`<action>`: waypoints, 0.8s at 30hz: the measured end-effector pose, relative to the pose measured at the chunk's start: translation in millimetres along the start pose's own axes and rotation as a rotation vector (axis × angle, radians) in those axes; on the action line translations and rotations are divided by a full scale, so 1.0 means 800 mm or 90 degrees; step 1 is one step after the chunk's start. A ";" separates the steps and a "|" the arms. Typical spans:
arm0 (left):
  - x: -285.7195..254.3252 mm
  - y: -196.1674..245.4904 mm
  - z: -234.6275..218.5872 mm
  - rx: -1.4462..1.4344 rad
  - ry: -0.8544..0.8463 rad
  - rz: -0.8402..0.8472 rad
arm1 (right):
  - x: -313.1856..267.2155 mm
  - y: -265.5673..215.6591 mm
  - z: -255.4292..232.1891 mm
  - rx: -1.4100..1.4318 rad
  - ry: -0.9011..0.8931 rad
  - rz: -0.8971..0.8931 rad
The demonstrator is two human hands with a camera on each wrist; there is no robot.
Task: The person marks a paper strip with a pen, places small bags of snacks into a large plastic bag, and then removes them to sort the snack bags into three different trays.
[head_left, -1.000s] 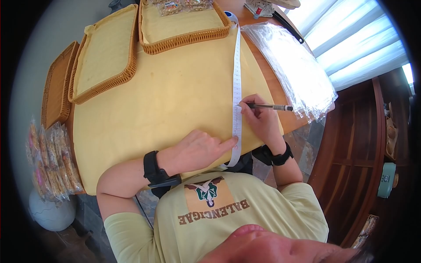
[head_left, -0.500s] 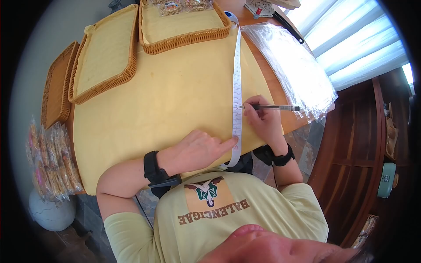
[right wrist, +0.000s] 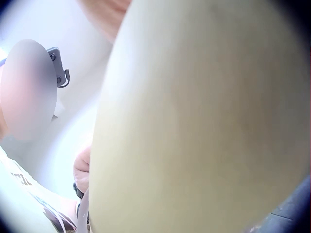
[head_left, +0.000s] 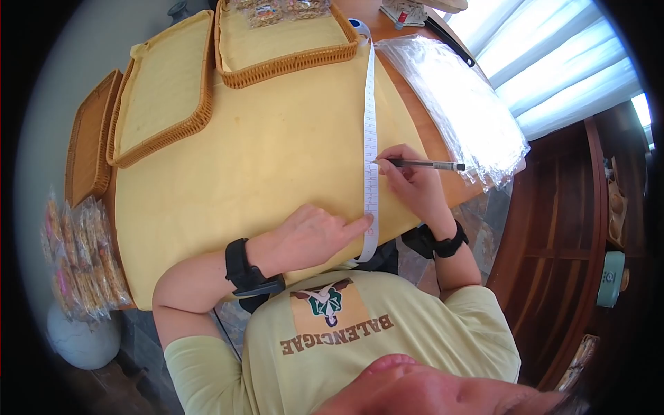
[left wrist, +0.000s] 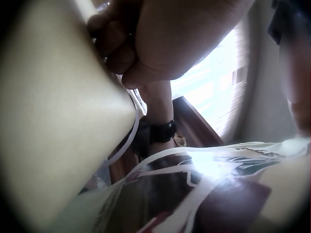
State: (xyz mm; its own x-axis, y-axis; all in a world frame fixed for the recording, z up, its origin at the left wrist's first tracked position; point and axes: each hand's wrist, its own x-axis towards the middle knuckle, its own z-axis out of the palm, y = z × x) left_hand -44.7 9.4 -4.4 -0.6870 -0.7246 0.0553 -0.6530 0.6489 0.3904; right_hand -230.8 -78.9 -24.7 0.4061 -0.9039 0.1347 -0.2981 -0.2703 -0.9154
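A white measuring tape point(head_left: 371, 124) runs along the right part of a large pale-yellow sheet point(head_left: 235, 152) in the head view, its near end over the sheet's front edge. My left hand point(head_left: 308, 236) rests on the sheet, and its straight index finger presses the tape close to that edge. Slightly farther up, my right hand point(head_left: 418, 188) pinches a slim pen point(head_left: 422, 164) with a dark, partly clear barrel. The pen's tip is right at the tape's right side. The left wrist view shows the left hand point(left wrist: 175, 39) from below; the right wrist view mostly shows the sheet point(right wrist: 204, 121).
Wicker trays point(head_left: 207, 104) with pale lining stand at the back left, the far one holding packaged snacks point(head_left: 270, 10). More wrapped snacks point(head_left: 83, 256) lie at the left edge. Clear plastic bags point(head_left: 463, 104) and a black-handled utensil point(head_left: 449, 41) lie on the right.
The pen shifted slightly right, off the tape, then came back left to its edge, a little farther up. The left hand keeps its place on the tape.
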 end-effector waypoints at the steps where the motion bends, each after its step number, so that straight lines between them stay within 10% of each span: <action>1: 0.000 0.000 0.000 0.002 -0.004 -0.003 | 0.001 0.001 0.000 0.002 -0.014 0.009; 24: 0.000 -0.001 -0.001 -0.007 0.007 0.001 | 0.007 -0.003 0.002 -0.053 -0.035 0.033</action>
State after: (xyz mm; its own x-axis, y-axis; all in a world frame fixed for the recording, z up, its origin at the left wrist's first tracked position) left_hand -44.0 9.3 -4.2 -0.6847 -0.7258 0.0666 -0.6479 0.6479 0.4006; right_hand -226.3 -83.0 -22.3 0.4342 -0.8984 0.0657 -0.3898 -0.2532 -0.8854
